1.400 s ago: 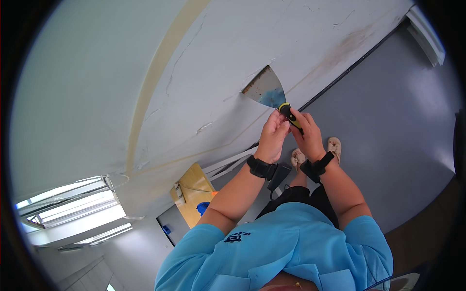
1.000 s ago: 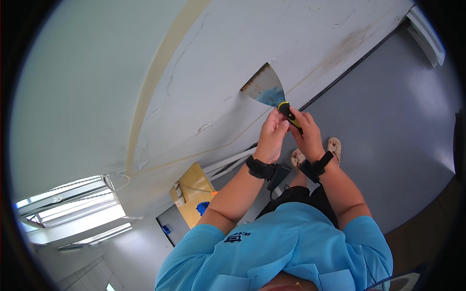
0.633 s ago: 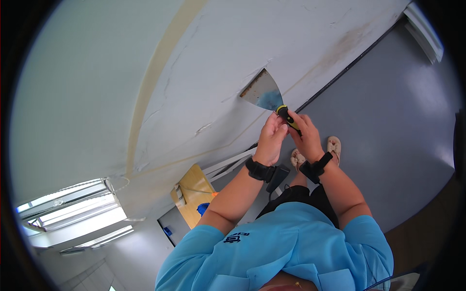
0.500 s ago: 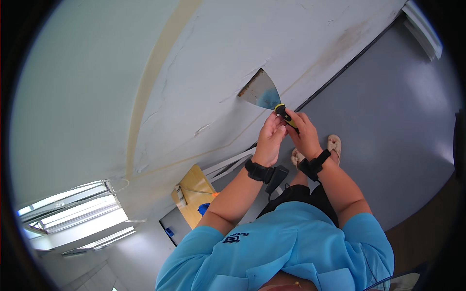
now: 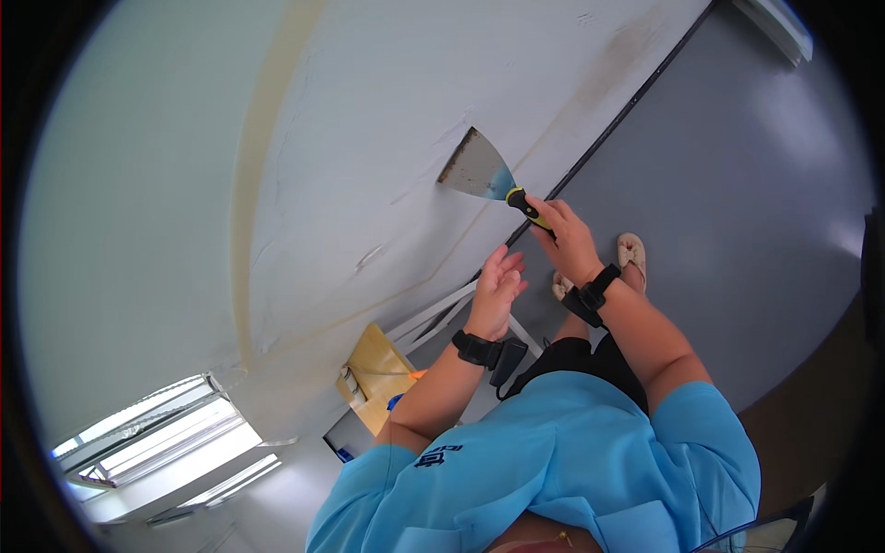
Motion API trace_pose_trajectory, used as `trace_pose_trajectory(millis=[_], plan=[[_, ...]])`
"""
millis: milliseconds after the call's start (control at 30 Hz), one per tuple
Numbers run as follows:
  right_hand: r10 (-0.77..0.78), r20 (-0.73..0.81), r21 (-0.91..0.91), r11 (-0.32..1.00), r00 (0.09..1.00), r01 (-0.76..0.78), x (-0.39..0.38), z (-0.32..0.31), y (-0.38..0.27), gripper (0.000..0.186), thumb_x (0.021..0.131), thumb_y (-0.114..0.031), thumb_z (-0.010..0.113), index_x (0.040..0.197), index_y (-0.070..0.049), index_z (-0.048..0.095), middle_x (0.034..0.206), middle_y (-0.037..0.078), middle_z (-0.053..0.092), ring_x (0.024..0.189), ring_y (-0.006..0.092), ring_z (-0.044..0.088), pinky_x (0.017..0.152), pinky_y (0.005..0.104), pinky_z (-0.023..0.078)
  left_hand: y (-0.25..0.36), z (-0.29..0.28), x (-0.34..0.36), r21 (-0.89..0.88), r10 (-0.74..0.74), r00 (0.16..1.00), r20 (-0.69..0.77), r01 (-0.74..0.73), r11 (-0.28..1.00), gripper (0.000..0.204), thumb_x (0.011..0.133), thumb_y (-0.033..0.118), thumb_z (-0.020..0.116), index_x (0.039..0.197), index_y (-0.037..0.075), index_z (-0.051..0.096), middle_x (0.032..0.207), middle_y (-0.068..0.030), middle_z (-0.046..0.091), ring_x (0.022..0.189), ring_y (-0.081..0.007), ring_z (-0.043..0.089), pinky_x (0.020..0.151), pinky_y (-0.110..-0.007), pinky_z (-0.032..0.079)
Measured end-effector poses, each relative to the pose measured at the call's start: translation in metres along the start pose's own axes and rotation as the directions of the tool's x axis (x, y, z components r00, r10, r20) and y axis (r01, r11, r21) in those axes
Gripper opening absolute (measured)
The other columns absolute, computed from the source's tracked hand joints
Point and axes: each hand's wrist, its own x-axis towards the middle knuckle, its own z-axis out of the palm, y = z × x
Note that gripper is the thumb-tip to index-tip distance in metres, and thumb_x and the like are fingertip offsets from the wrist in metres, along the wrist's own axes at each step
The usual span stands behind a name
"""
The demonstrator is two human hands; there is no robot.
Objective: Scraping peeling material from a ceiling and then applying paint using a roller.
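My right hand point(image 5: 570, 244) is closed around the black and yellow-green handle of a wide scraper point(image 5: 477, 168). The scraper's flared metal blade points up and left, its broad edge rusty and at or just off the white wall point(image 5: 369, 138); contact is hard to judge. Bluish colour marks the blade near the handle. Lower and to the left, my left hand point(image 5: 499, 288) is apart from the tool, fingers loosely stretched and nothing in them. Cracks and a small flaked spot point(image 5: 369, 257) show on the wall around the blade.
A tan stripe point(image 5: 244, 203) runs along the wall, and a dark skirting strip point(image 5: 636, 100) borders the grey floor point(image 5: 728, 194). Left of my legs stands a wooden-topped table point(image 5: 375, 373) with small items on it. A window point(image 5: 166, 433) is at lower left.
My left hand has come off the scraper handle and moved down and left. My right hand keeps hold of the scraper. The whole view has shifted slightly.
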Motion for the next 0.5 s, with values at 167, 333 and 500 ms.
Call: trace_pose_trajectory(millis=[167,333,500], plan=[[-0.009,-0.006,-0.014,1.000,1.000,0.009,0.006,0.004,0.002,0.047,0.075,-0.004,0.057,0.118,-0.019,0.045,0.088,0.007,0.053,0.070,0.0250,0.056,0.058,0.0329,0.046,-0.002,-0.007,-0.002,0.019,-0.006,1.000,-0.006,0.006,1.000,0.050,0.087,0.006,0.044,0.132,0.006,0.022,0.126,-0.0144,0.037,0.109,-0.0196,0.042,0.088,-0.033,0.038],[0.010,0.006,-0.004,1.000,1.000,-0.010,0.012,0.006,-0.008,0.048,0.075,-0.002,0.057,0.119,-0.018,0.045,0.088,0.008,0.052,0.072,0.0263,0.055,0.060,0.0328,0.046,0.011,-0.012,-0.007,0.039,-0.010,1.000,-0.023,0.011,0.999,0.050,0.086,0.006,0.045,0.131,0.006,0.023,0.124,-0.0130,0.039,0.108,-0.0188,0.043,0.086,-0.032,0.039],[0.047,0.025,0.009,0.999,0.999,-0.047,0.006,-0.003,-0.010,0.048,0.074,-0.001,0.057,0.119,-0.016,0.045,0.088,0.009,0.052,0.075,0.0281,0.054,0.062,0.0329,0.045,0.015,-0.003,-0.020,0.049,-0.019,1.000,-0.016,0.019,0.999,0.050,0.086,0.006,0.046,0.131,0.006,0.024,0.123,-0.0124,0.040,0.107,-0.0186,0.043,0.086,-0.031,0.039]])
